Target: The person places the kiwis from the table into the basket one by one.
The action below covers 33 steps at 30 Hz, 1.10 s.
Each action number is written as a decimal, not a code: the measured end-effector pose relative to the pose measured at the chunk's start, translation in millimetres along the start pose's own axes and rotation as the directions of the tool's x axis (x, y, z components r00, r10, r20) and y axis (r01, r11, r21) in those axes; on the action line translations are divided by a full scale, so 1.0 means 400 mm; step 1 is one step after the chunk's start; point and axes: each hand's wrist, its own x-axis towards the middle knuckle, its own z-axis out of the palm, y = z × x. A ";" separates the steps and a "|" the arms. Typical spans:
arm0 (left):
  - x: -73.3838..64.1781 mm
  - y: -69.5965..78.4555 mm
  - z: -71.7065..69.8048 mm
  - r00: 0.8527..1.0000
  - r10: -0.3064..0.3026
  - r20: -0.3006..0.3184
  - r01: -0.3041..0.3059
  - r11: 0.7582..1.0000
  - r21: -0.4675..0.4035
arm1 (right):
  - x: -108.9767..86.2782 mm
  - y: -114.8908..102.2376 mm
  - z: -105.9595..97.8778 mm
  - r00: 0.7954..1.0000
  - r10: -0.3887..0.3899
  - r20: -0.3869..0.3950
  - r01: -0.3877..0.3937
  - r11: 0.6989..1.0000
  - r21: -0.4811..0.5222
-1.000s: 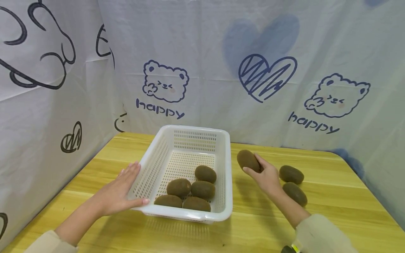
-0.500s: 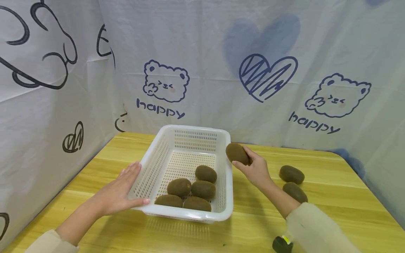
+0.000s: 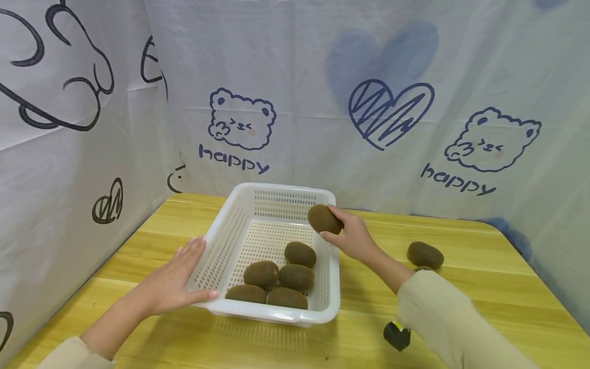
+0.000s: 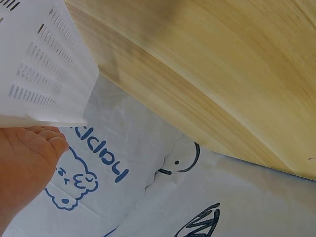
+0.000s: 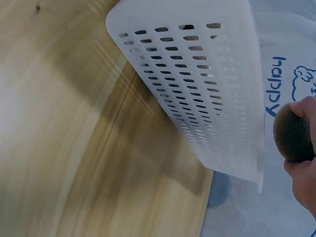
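Observation:
My right hand (image 3: 352, 233) pinches a brown kiwi (image 3: 321, 219) between thumb and fingers, above the right rim of a white perforated plastic basket (image 3: 334, 266). In the right wrist view the held kiwi (image 5: 291, 133) is level with or above the basket's rim, apart from it. Several kiwis lie in the near half of the basket, among them one kiwi (image 3: 299, 254) nearest the held one. My left hand (image 3: 170, 284) rests on the basket's left rim with straight fingers, its thumb at the front rim. The left wrist view shows the left hand (image 4: 29, 168) against the rim.
Right of the basket a loose kiwi (image 3: 425, 254) lies on the wooden table (image 3: 498, 287). Another kiwi (image 3: 422, 268) is mostly hidden by my right sleeve. A small dark object (image 3: 397, 335) shows beside that sleeve. Printed white cloth (image 3: 304, 133) hangs behind the table.
My right hand has carried the kiwi leftward, from beside the basket to over its right rim. The right sleeve now covers most of one loose kiwi. My left hand and the basket look unmoved.

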 end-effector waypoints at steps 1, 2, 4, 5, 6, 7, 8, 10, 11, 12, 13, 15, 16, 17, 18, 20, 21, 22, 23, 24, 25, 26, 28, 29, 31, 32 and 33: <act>0.000 0.000 -0.001 1.000 0.000 -0.001 0.000 1.000 0.000 | 0.005 0.000 0.002 1.000 -0.015 0.016 0.015 1.000 -0.019; 0.000 0.001 -0.001 1.000 0.000 -0.002 0.000 1.000 0.001 | 0.009 0.000 0.004 0.999 -0.033 0.035 0.034 0.999 -0.028; -0.001 0.001 -0.001 1.000 0.003 -0.004 -0.003 1.000 0.004 | 0.016 0.001 0.010 0.996 -0.046 0.077 0.048 0.998 -0.030; -0.001 0.001 -0.001 1.000 0.005 -0.005 -0.005 1.000 0.006 | 0.023 0.019 0.019 0.994 -0.071 0.087 0.074 0.997 -0.029; -0.001 0.000 0.000 1.000 0.006 -0.006 -0.006 1.000 0.009 | 0.026 0.020 0.023 0.992 -0.076 0.101 0.079 0.996 -0.034; -0.001 0.000 0.001 1.000 0.003 -0.005 -0.003 1.000 0.011 | 0.029 0.022 0.027 0.990 -0.082 0.112 0.087 0.996 -0.037; -0.001 0.000 0.001 1.000 0.005 -0.006 -0.005 1.000 0.013 | 0.032 0.025 0.031 0.989 -0.088 0.121 0.094 0.995 -0.039; -0.001 0.001 0.001 1.000 0.004 -0.004 -0.004 1.000 0.015 | 0.039 0.030 0.039 0.986 -0.096 0.136 0.104 0.993 -0.054; -0.001 0.000 0.000 1.000 0.008 -0.006 -0.008 1.000 0.016 | 0.042 0.032 0.044 0.985 -0.105 0.139 0.115 0.991 -0.065; -0.001 0.000 0.000 1.000 0.006 -0.006 -0.006 1.000 0.014 | 0.041 0.018 0.042 0.984 -0.094 0.148 0.106 0.991 -0.077; -0.001 0.001 0.000 1.000 0.005 -0.005 -0.005 1.000 0.012 | 0.044 0.020 0.046 0.984 -0.095 0.151 0.109 0.990 -0.088; -0.001 0.001 -0.001 1.000 0.004 -0.004 -0.004 1.000 0.011 | 0.050 0.023 0.053 0.984 -0.095 0.153 0.115 0.986 -0.124; -0.001 0.000 -0.001 1.000 0.005 -0.006 -0.004 1.000 0.011 | 0.052 0.023 0.055 0.984 -0.092 0.156 0.115 0.983 -0.145; 0.000 0.000 -0.001 1.000 0.004 -0.007 -0.004 1.000 0.009 | 0.055 0.024 0.059 0.984 -0.087 0.158 0.112 0.981 -0.161; 0.000 0.000 0.000 1.000 -0.001 -0.005 0.001 1.000 0.005 | 0.058 0.024 0.061 0.983 -0.084 0.160 0.113 0.978 -0.176; 0.000 -0.001 0.000 1.000 0.006 -0.011 -0.006 1.000 0.007 | 0.063 0.023 0.065 0.984 -0.075 0.164 0.107 0.975 -0.194; 0.000 -0.001 0.000 1.000 0.010 -0.014 -0.010 1.000 0.007 | 0.065 0.021 0.067 0.983 -0.071 0.167 0.104 0.975 -0.199; 0.000 -0.001 -0.001 1.000 0.007 -0.014 -0.007 1.000 0.002 | 0.067 0.020 0.069 0.983 -0.067 0.168 0.101 0.974 -0.201; 0.000 -0.001 -0.001 1.000 0.005 -0.013 -0.005 1.000 -0.001 | 0.068 0.019 0.070 0.983 -0.064 0.169 0.098 0.974 -0.204; 0.000 -0.002 -0.001 1.000 0.005 -0.012 -0.005 1.000 -0.003 | 0.070 0.018 0.071 0.984 -0.059 0.170 0.094 0.974 -0.206; 0.000 -0.002 -0.001 1.000 0.010 -0.014 -0.010 1.000 -0.001 | 0.071 0.017 0.072 0.984 -0.051 0.171 0.087 0.974 -0.209; 0.000 -0.003 -0.001 1.000 0.010 -0.014 -0.010 1.000 -0.001 | 0.071 0.017 0.074 0.983 -0.043 0.176 0.081 0.973 -0.216; 0.001 -0.002 -0.001 1.000 0.004 -0.008 -0.004 1.000 -0.009 | 0.074 0.015 0.076 0.981 -0.024 0.192 0.070 0.970 -0.234; 0.001 -0.003 -0.001 1.000 0.009 -0.010 -0.009 1.000 -0.007 | 0.075 0.015 0.076 0.978 -0.014 0.206 0.066 0.967 -0.247; 0.001 -0.003 0.000 1.000 0.012 -0.011 -0.012 1.000 -0.006 | 0.079 0.013 0.078 0.970 -0.003 0.242 0.071 0.959 -0.273; 0.001 -0.003 0.000 1.000 0.009 -0.010 -0.009 1.000 -0.009 | 0.081 0.012 0.079 0.966 0.000 0.259 0.077 0.955 -0.287; 0.001 -0.003 0.001 1.000 0.005 -0.008 -0.005 1.000 -0.015 | 0.083 0.011 0.080 0.962 0.000 0.274 0.086 0.950 -0.301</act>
